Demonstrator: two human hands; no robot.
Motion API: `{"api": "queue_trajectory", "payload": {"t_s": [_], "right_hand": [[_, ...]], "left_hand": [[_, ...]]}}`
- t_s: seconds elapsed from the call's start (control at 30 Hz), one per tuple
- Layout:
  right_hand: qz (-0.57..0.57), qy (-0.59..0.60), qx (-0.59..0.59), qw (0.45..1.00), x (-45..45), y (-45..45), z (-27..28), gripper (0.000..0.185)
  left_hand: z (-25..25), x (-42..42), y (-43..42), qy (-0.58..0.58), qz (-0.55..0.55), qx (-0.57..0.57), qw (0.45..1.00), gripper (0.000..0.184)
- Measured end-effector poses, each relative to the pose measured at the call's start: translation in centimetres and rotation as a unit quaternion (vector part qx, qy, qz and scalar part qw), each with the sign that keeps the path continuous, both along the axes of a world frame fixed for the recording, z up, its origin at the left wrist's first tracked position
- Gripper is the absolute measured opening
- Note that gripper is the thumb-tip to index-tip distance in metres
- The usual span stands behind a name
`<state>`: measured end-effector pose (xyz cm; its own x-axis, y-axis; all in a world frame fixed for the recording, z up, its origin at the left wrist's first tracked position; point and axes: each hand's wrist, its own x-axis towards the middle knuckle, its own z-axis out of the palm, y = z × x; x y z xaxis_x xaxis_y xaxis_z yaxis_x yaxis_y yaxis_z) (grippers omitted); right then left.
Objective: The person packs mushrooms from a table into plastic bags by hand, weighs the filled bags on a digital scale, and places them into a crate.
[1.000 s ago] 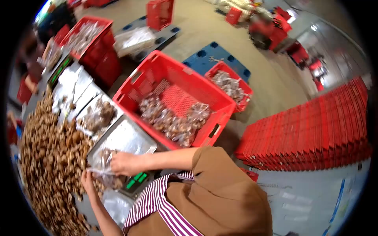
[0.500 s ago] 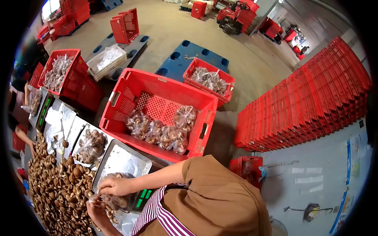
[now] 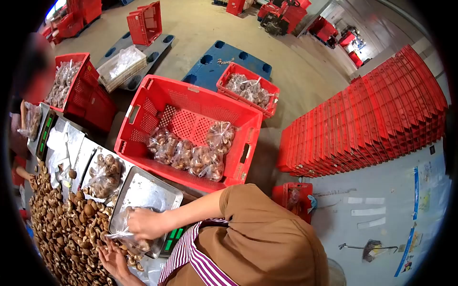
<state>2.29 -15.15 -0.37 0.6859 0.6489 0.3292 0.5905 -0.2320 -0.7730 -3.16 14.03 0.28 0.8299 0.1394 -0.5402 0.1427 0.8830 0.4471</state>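
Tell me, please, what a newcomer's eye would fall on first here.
Probably the big red crate in the middle, bagged mushrooms on its floor, and the crate stack at right. Next come the loose mushrooms heaped at lower left, the open left hand at their edge, and the scale beside them, where the right hand holds a bag.

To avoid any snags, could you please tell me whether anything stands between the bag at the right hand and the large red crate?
Yes: the metal tray's low rim, then the near wall of the crate, stand between the bag and the crate's inside; I see nothing else.
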Motion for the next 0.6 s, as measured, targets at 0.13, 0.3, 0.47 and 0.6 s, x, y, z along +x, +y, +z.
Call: {"api": "queue_trajectory", "payload": {"t_s": [0.13, 0.3, 0.47, 0.6], "right_hand": [[0.158, -0.136, 0.095, 0.973, -3.9, 0.6, 1.9, 0.029], [0.004, 0.019, 0.073, 0.997, -1.4, -1.5, 3.9, 0.034], [-0.121, -0.026, -0.035, 0.992, 0.2, -3.7, 4.3, 0.062], [-0.185, -0.098, 0.036, 0.977, 3.0, -7.6, 5.3, 0.023]], "left_hand": [[1.5, 3.1, -4.9, -0.065, -0.073, -0.064, 0.993, 0.055], [5.1, 2.7, -10.7, -0.16, -0.076, 0.135, 0.975, 0.051], [11.2, 0.0, -17.8, -0.283, -0.311, 0.285, 0.861, 0.04], [13.5, 1.0, -19.2, -0.339, -0.437, 0.324, 0.767, 0.041]]}}
